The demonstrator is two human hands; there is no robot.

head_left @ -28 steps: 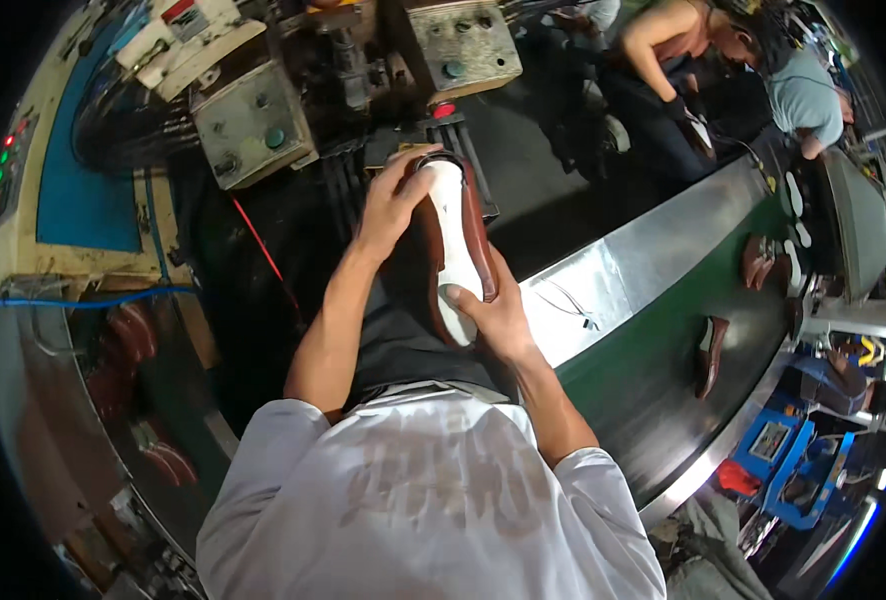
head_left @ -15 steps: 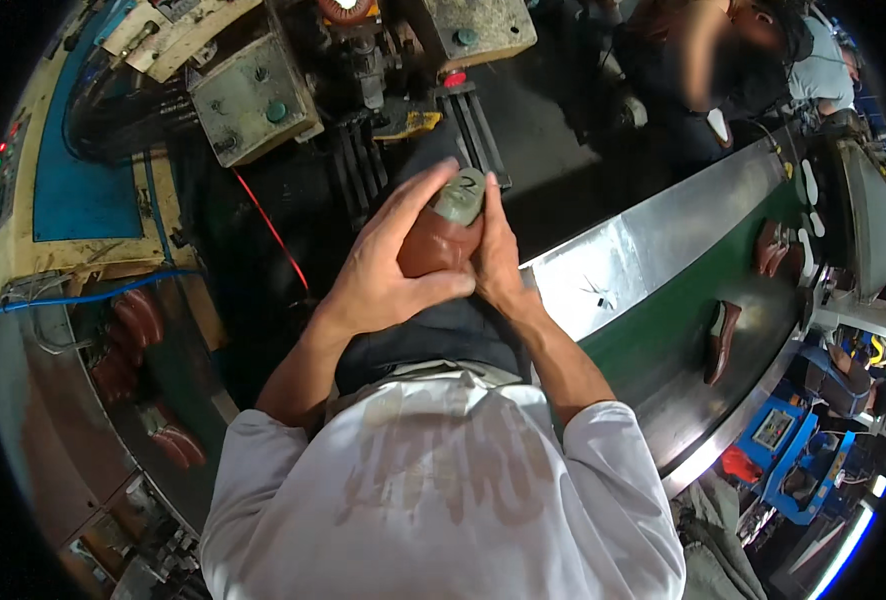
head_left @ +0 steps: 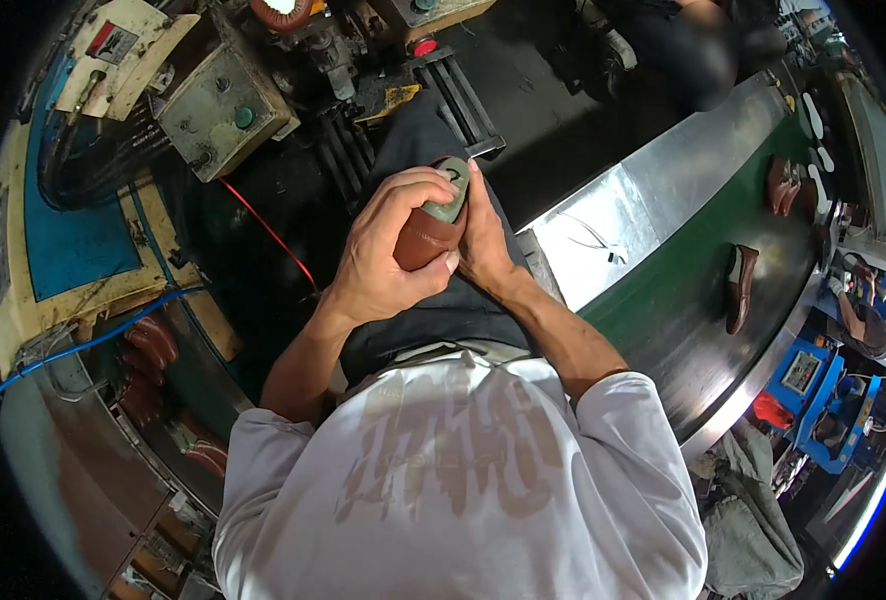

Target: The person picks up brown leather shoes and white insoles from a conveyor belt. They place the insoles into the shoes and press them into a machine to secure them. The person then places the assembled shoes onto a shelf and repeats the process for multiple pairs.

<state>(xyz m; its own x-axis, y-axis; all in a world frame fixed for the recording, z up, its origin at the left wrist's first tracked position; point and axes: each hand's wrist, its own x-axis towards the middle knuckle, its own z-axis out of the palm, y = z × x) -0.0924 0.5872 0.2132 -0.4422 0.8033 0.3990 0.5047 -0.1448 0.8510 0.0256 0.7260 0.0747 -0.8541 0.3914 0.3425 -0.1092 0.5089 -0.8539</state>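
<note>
Between both hands, over my lap, is a brown leather shoe upper (head_left: pixel 426 236) stretched on a greenish shoe last (head_left: pixel 451 196). My left hand (head_left: pixel 385 245) wraps its left side, with the fingers over the top and the thumb across the near brown end. Flat against the right side lies my right hand (head_left: pixel 483 235), its fingers pointing up along the last. Both hands are closed on the piece. The shoe's underside and the right fingertips' far side are hidden.
A conveyor with a metal edge (head_left: pixel 603 245) and green belt runs at the right, carrying a brown shoe (head_left: pixel 741 288) and a pair further off. Ahead stands a machine with a control box (head_left: pixel 225 118). More brown shoes (head_left: pixel 148 350) sit on a left rack. A person (head_left: pixel 688 50) works far right.
My left fingers have curled further over the top of the last, and the shoe has tilted slightly. The view has shifted, so the surroundings sit differently.
</note>
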